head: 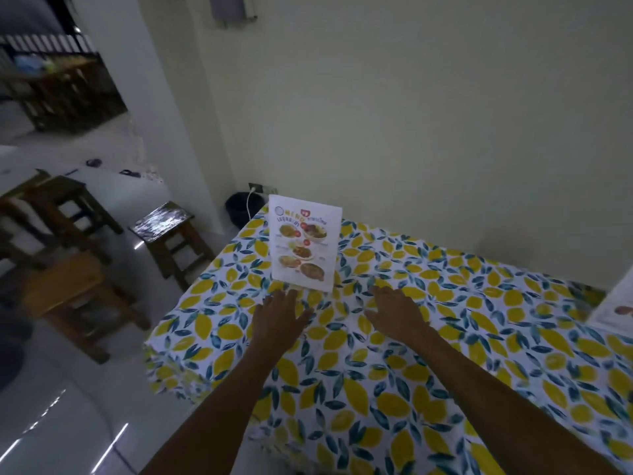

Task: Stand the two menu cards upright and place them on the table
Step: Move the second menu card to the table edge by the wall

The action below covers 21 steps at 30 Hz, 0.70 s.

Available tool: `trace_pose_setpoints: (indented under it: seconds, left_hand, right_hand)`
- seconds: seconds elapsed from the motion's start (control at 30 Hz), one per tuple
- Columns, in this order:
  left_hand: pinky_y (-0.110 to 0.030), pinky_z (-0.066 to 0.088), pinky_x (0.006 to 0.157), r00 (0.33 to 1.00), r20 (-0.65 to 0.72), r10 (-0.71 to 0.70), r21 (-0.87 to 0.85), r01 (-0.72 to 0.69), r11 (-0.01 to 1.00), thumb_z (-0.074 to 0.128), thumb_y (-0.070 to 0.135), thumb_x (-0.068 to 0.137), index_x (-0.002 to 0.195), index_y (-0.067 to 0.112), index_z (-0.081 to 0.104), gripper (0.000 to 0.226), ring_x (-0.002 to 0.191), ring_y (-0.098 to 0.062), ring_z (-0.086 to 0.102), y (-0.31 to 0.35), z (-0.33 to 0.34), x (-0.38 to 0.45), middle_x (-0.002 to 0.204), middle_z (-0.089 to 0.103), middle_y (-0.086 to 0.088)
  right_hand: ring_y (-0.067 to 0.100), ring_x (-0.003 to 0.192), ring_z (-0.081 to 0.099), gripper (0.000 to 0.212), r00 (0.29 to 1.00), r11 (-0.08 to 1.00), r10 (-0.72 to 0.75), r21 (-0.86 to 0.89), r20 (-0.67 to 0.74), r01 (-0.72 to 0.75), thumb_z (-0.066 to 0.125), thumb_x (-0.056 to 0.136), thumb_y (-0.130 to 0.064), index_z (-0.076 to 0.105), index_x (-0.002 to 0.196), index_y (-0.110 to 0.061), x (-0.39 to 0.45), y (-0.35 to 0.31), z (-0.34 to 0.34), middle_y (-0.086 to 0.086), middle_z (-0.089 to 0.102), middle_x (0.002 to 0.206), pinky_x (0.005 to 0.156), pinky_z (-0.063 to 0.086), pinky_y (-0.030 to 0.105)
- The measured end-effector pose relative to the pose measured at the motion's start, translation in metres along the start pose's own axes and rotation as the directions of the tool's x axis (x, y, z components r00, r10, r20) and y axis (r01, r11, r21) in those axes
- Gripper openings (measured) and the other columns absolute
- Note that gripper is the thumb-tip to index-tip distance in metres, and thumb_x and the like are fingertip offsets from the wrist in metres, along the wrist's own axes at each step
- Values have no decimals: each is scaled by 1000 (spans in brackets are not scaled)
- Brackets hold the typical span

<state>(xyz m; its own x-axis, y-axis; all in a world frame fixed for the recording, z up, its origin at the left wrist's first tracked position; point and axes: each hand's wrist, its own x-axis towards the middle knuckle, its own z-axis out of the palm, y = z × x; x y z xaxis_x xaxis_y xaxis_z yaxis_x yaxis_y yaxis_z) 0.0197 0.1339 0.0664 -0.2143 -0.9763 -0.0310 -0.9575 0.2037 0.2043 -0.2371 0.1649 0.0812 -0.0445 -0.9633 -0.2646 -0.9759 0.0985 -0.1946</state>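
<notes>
A white menu card (304, 242) with food pictures stands upright near the far left corner of the table (445, 354), which wears a lemon-print cloth. My left hand (279, 313) hovers just in front of the card's base, fingers spread, holding nothing. My right hand (394, 311) is a little right of the card, palm down over the cloth, fingers apart and empty. A second menu card (613, 308) shows only partly at the right edge of the view; it looks upright, most of it is cut off.
The pale wall (445, 132) runs right behind the table. Left of the table stand wooden stools (171, 234) and a wooden chair (75, 303) on a glossy white floor. A dark bin (241, 209) with a white cable sits by the wall corner.
</notes>
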Motion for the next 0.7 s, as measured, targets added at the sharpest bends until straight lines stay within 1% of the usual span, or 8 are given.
trace_pose_setpoints:
  seconds: [0.1, 0.2, 0.3, 0.43, 0.53, 0.63, 0.67, 0.7]
  left_hand:
    - [-46, 49, 92, 1000, 6, -30, -14, 30, 999, 38, 68, 90, 134, 24, 47, 62, 114, -30, 57, -32, 5, 17, 129, 56, -8]
    - [-45, 49, 92, 998, 23, -59, -3, 59, 998, 39, 67, 90, 134, 21, 46, 64, 113, -30, 58, -61, 8, 48, 126, 57, -9]
    - [-46, 50, 88, 998, 39, -49, -7, 49, 999, 42, 67, 90, 132, 19, 46, 64, 109, -32, 59, -88, 15, 89, 122, 59, -10]
    - [-47, 53, 85, 995, 87, -57, -80, 64, 995, 45, 67, 89, 137, 16, 41, 70, 109, -33, 61, -113, 22, 140, 124, 61, -9]
    - [-45, 54, 84, 991, 115, -62, -158, 80, 984, 47, 65, 88, 138, 16, 38, 70, 108, -31, 64, -122, 24, 175, 123, 65, -7]
    - [-44, 51, 89, 984, 148, -97, -247, 132, 960, 53, 58, 90, 143, 20, 36, 68, 117, -29, 61, -126, 22, 204, 132, 63, -7]
    - [-44, 51, 89, 979, 167, -116, -274, 159, 949, 55, 56, 90, 145, 21, 33, 69, 119, -30, 60, -125, 20, 212, 133, 62, -8]
    - [-44, 51, 89, 978, 175, -117, -304, 167, 938, 57, 54, 90, 145, 21, 32, 70, 118, -30, 60, -127, 20, 221, 133, 62, -9]
  right_hand:
    - [36, 134, 41, 66, 1000, 1000, -5, -4, 22, 5, 46, 96, -49, 29, 150, -13, 31, -18, 9, 13, 42, 150, 105, 43, 47]
    - [36, 132, 43, 63, 999, 1000, 16, 13, 46, -17, 47, 97, -47, 32, 148, -14, 66, -34, 15, 12, 46, 147, 104, 44, 47]
    - [36, 134, 43, 63, 997, 996, 58, 58, 52, -61, 48, 96, -44, 32, 148, -14, 101, -44, 22, 11, 43, 150, 106, 43, 47]
    - [36, 132, 44, 63, 985, 973, 157, 160, 64, -166, 49, 96, -43, 31, 148, -13, 135, -55, 33, 13, 45, 148, 103, 46, 47]
    - [34, 125, 53, 61, 973, 934, 226, 271, 54, -232, 54, 93, -42, 35, 144, -13, 156, -61, 37, 13, 53, 140, 95, 50, 45]
    - [28, 106, 63, 42, 958, 858, 284, 437, 32, -269, 59, 91, -38, 51, 127, -17, 173, -65, 42, 3, 65, 116, 78, 51, 37]
    - [25, 96, 64, 28, 952, 835, 305, 475, 19, -277, 59, 92, -35, 56, 115, -20, 176, -67, 43, -2, 65, 104, 73, 48, 35]
    - [22, 84, 63, 10, 949, 819, 316, 505, -2, -272, 59, 93, -33, 58, 98, -25, 179, -68, 44, -4, 63, 91, 70, 45, 34]
